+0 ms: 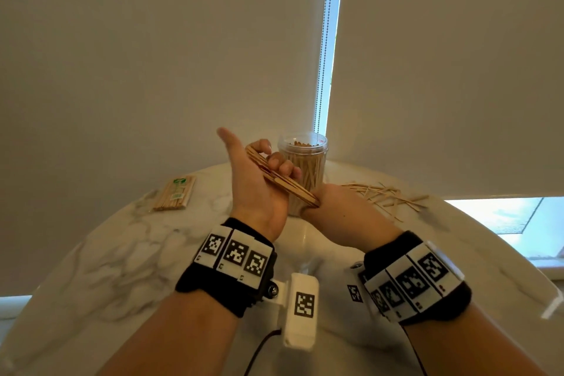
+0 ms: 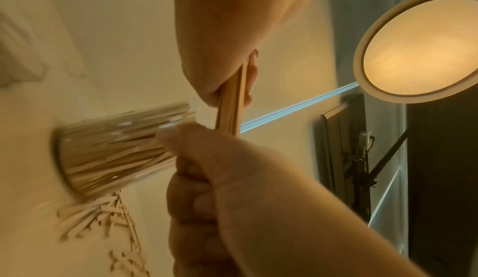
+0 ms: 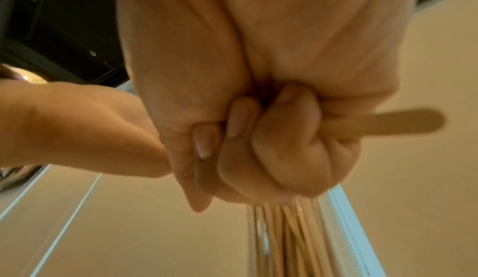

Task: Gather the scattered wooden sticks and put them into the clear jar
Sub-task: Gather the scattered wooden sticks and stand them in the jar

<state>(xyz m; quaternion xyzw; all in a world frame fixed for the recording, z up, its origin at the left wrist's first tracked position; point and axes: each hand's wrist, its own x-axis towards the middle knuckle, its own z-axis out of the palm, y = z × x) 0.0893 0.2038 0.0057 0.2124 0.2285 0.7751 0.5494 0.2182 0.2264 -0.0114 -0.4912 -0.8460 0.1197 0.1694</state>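
Note:
A bundle of flat wooden sticks (image 1: pixel 282 180) slants in the air in front of the clear jar (image 1: pixel 306 162). My left hand (image 1: pixel 259 183) curls its fingers round the upper part, thumb sticking out. My right hand (image 1: pixel 334 207) grips the lower end in a fist. In the right wrist view one stick end (image 3: pixel 388 122) pokes out of the right fist (image 3: pixel 258 142). The left wrist view has the bundle (image 2: pixel 230 113) running between both hands. The jar (image 2: pixel 111 152) stands upright on the table, packed with sticks. Several loose sticks (image 1: pixel 386 194) lie scattered right of the jar.
A wrapped packet of thin skewers (image 1: pixel 174 194) lies at the left of the round marble table (image 1: pixel 122 253). Closed roller blinds and a bead cord (image 1: pixel 323 40) hang right behind the table. Both wrists wear black bands with cameras.

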